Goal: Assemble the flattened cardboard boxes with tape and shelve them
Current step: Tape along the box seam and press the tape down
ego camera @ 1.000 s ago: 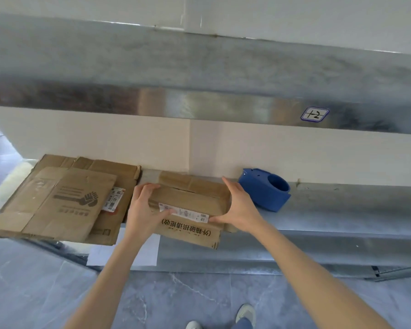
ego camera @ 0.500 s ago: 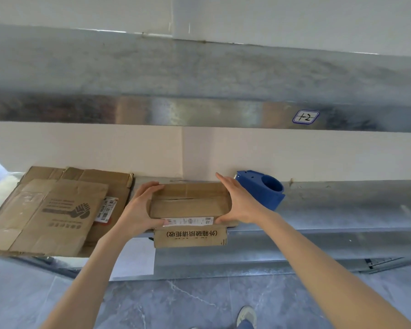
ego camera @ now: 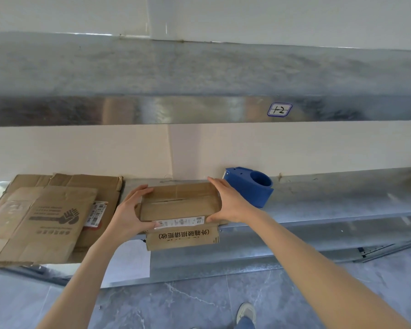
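A small brown cardboard box (ego camera: 179,205) rests at the front edge of the metal shelf (ego camera: 330,200), its top flaps folded shut with a slit between them. One flap printed with red characters hangs down over the shelf's front. My left hand (ego camera: 131,213) grips the box's left side and my right hand (ego camera: 228,203) grips its right side. A blue tape dispenser (ego camera: 254,186) stands on the shelf just right of my right hand, by the wall. A stack of flattened cardboard boxes (ego camera: 45,217) lies on the shelf to the left.
An upper metal shelf (ego camera: 199,86) with a label reading "1-2" (ego camera: 279,109) overhangs the work area. A lower shelf rail runs below. Grey tiled floor and my shoe (ego camera: 246,313) show at the bottom.
The box has turned from tilted to square with the shelf's front edge. Both hands stayed on its sides, and its printed flap now hangs straight down.
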Demonstrator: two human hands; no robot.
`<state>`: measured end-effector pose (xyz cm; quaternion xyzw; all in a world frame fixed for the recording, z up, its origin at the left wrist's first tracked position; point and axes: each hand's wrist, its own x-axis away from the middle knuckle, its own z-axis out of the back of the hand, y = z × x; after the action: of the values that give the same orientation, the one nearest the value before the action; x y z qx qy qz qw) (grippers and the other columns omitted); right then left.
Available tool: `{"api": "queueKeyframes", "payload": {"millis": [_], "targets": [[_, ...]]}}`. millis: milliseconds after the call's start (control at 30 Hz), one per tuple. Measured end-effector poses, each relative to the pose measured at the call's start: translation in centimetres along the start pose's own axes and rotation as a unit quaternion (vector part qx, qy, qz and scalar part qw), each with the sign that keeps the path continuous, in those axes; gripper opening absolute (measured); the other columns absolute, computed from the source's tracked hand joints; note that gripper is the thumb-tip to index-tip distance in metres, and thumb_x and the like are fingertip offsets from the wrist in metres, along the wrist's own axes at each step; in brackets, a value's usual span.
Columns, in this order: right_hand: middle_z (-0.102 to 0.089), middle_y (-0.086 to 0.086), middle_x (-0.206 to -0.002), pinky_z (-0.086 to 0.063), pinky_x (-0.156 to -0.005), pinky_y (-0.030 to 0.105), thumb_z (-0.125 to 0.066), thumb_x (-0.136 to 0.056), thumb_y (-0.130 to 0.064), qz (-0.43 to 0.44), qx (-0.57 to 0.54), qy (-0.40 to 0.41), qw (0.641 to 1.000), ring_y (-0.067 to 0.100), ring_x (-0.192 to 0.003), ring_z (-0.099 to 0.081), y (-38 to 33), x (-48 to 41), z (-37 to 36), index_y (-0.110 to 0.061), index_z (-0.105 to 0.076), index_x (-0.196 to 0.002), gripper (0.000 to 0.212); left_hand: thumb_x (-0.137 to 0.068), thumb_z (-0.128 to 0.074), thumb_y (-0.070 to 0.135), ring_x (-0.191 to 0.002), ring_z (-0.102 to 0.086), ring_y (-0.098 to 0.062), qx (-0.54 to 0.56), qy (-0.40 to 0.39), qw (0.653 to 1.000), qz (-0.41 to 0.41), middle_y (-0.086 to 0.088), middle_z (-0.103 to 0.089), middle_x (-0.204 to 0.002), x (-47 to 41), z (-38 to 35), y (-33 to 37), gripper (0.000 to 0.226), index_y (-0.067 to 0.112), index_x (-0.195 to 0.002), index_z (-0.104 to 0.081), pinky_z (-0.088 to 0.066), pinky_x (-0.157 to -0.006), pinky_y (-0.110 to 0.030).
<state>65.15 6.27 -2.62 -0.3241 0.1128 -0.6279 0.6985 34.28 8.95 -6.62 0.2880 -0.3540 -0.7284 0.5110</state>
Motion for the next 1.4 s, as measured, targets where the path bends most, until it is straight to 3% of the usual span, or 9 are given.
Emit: {"api": "queueKeyframes", "payload": {"millis": [133,233,367,500,600,767,1000,1167,1400], "targets": [[0.009,-0.006,-0.166,-0.018,-0.114,0.022,-0.081,-0.08,-0.026,0.02,-0.013,0.007,1.0,0.014,-0.152,-0.007,0.2,0.3,-1.4,-0.029,-0.011,-0.158,0.105,-0.055,-0.096,0.017,-0.134,-0.042,-0.005,0.048,0.03,0.998,0.016,0.018,-0.04,-0.147,0.7,-0.8,-0.3,0.094,0.031,-0.137,-0.053,-0.038,-0.112,-0.034],[0.018,-0.01,-0.163,-0.017,-0.11,0.019,-0.08,-0.081,-0.032,0.019,-0.033,0.015,0.999,0.012,-0.151,-0.005,0.1,0.2,-2.4,-0.036,-0.001,-0.157,0.11,-0.058,-0.095,0.014,-0.135,-0.04,-0.002,0.063,0.032,0.997,0.016,0.019,-0.036,-0.148,1.0,-1.1,-0.3,0.093,0.038,-0.136,-0.05,-0.039,-0.113,-0.041],[0.006,-0.018,-0.157,-0.015,-0.111,0.02,-0.088,-0.066,-0.047,0.001,-0.076,0.044,0.996,0.007,-0.145,-0.01,-0.4,-0.1,-3.1,-0.035,0.0,-0.157,0.127,-0.058,-0.095,0.022,-0.134,-0.03,0.011,0.065,0.03,0.997,0.017,0.02,-0.024,-0.153,1.2,-2.2,0.5,0.1,0.038,-0.14,-0.039,-0.036,-0.113,-0.035],[-0.001,-0.018,-0.147,-0.03,-0.116,0.031,-0.093,-0.059,-0.045,0.007,-0.074,0.076,0.994,-0.004,-0.124,-0.016,-0.4,-0.3,-4.0,-0.025,-0.014,-0.155,0.125,-0.055,-0.095,0.031,-0.14,-0.024,0.003,0.062,0.052,0.997,0.017,0.017,-0.018,-0.155,1.4,-3.7,1.4,0.109,0.032,-0.144,-0.033,-0.034,-0.114,-0.034],[0.009,-0.015,-0.159,-0.034,-0.113,0.034,-0.093,-0.058,-0.045,0.009,-0.064,0.088,0.994,0.002,-0.137,-0.019,-0.3,-0.3,-4.3,-0.027,-0.014,-0.154,0.126,-0.058,-0.095,0.026,-0.142,-0.024,-0.002,0.071,0.07,0.995,0.013,0.015,-0.019,-0.155,1.4,-4.2,1.3,0.106,0.028,-0.145,-0.034,-0.03,-0.117,-0.034],[0.003,-0.009,-0.163,-0.035,-0.114,0.046,-0.092,-0.059,-0.046,-0.006,-0.08,0.072,0.994,0.019,-0.147,-0.023,-0.3,-0.5,-4.3,-0.035,-0.009,-0.154,0.127,-0.057,-0.095,0.018,-0.143,-0.027,-0.005,0.11,0.084,0.99,0.024,0.015,-0.022,-0.155,1.4,-4.6,1.2,0.106,0.026,-0.144,-0.036,-0.031,-0.118,-0.041],[0.005,-0.013,-0.162,-0.029,-0.118,0.042,-0.091,-0.062,-0.044,-0.003,-0.083,0.068,0.994,0.016,-0.149,-0.017,0.1,-0.5,-4.4,-0.033,-0.009,-0.155,0.125,-0.056,-0.095,0.013,-0.14,-0.029,0.0,0.135,0.085,0.986,0.041,0.028,-0.021,-0.152,1.4,-5.0,1.0,0.106,0.031,-0.143,-0.037,-0.034,-0.116,-0.043],[0.006,-0.021,-0.158,-0.026,-0.115,0.036,-0.091,-0.063,-0.043,0.002,-0.096,0.056,0.994,0.015,-0.148,-0.015,0.2,-0.5,-4.5,-0.036,-0.007,-0.153,0.124,-0.057,-0.094,0.008,-0.141,-0.031,-0.004,0.135,0.089,0.986,0.042,0.028,-0.021,-0.152,1.4,-5.0,1.0,0.106,0.033,-0.143,-0.038,-0.037,-0.114,-0.046],[0.012,-0.024,-0.158,-0.03,-0.114,0.038,-0.09,-0.065,-0.043,-0.015,-0.078,0.049,0.996,0.019,-0.147,-0.022,-0.2,-0.3,-4.2,-0.04,-0.002,-0.154,0.125,-0.057,-0.094,0.012,-0.14,-0.032,-0.006,0.127,0.086,0.987,0.037,0.023,-0.022,-0.154,1.4,-4.9,0.8,0.105,0.032,-0.143,-0.038,-0.035,-0.115,-0.045]]}}
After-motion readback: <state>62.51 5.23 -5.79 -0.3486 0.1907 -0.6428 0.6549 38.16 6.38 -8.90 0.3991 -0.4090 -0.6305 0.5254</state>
